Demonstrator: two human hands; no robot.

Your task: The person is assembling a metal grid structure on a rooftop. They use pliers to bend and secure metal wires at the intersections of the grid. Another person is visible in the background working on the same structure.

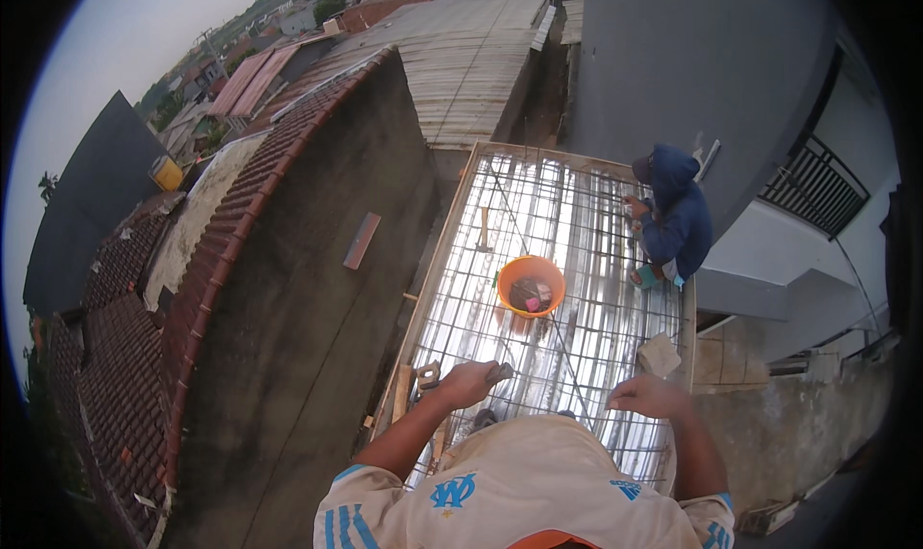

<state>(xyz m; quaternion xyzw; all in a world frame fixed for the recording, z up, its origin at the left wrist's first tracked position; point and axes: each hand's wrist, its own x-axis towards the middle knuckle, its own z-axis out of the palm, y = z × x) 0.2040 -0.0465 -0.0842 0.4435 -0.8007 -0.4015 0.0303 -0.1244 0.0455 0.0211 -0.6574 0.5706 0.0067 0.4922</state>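
My left hand [466, 384] is closed around a small dark grey object [500, 372] whose kind I cannot make out. Its tip points away to the right, above a grid of steel bars [586, 261] laid over shiny corrugated metal sheets. To the right, my right hand [646, 396] is curled with thumb and fingers together; anything in it is too small to see. An orange bucket [532, 304] ahead holds dark contents and something pink. Beyond it on the left lies a hammer [484, 230]. Beside my left wrist are a wooden piece [402, 392] and a tan object with a hole [429, 374].
A person in a blue hooded top [681, 217] crouches at the deck's right edge, hands on the bars. A pale block-like piece [659, 355] lies near my right hand. A wooden edge board [437, 261] borders a drop beside a dark wall [317, 289]; a grey wall [692, 59] rises right.
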